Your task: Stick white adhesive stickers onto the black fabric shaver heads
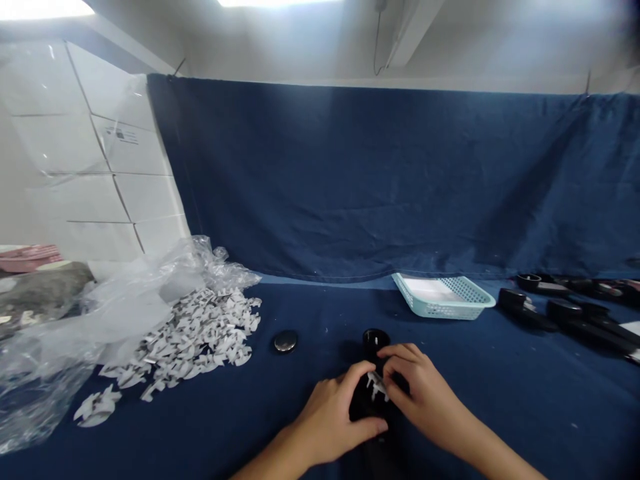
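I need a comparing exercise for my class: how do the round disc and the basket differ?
Colour: the disc is dark and shiny, while the basket is pale blue.
Shape: the disc is round, the basket four-sided with walls full of holes.
Size: the basket is clearly larger than the disc.
Both rest on the dark blue cloth.

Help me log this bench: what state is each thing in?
Left hand: curved at black part
Right hand: curled at white piece
Black part: partly hidden
White piece: between hands
Gray pieces: heaped loose
Clear plastic: crumpled
Disc: lying flat
Basket: upright
Black items: lying at right
Boxes: stacked
Curtain: hanging
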The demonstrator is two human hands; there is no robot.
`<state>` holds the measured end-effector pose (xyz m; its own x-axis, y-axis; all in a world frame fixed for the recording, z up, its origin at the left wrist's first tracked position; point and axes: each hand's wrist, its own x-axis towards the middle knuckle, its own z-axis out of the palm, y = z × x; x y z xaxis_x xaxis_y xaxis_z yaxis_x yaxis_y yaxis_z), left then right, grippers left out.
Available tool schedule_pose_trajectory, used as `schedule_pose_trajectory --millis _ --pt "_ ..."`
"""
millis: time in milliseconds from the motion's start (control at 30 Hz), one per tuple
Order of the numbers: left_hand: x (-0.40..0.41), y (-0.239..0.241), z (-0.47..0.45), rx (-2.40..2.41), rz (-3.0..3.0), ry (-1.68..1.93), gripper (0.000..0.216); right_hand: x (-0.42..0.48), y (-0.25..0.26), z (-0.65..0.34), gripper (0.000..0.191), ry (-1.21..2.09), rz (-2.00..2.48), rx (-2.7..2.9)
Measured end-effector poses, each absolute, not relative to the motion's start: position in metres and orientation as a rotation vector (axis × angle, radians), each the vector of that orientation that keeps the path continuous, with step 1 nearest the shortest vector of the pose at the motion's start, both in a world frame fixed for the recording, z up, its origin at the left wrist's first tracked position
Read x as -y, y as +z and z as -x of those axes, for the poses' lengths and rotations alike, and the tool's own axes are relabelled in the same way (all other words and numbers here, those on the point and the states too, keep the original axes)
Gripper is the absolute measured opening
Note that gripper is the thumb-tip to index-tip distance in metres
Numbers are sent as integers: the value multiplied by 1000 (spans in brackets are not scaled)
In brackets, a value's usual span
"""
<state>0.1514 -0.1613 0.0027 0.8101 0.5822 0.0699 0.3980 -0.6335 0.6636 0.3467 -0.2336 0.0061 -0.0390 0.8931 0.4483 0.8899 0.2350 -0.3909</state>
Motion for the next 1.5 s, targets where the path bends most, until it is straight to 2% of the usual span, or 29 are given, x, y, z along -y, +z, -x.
schedule_pose_trajectory --millis 500,867,1200,1500 --pt "161 0 -151 -703 -2349 392 72 233 13 -338 16 -29 1670 1955" --pt "160 -1 -149 -715 -2386 412 54 230 23 -330 19 -27 1729 1990" --pt "159 0 -148 -729 -2444 386 52 239 31 -323 19 75 1814 2007" --pt "161 -1 -148 -765 -2455 386 50 242 18 -323 15 113 1806 1950"
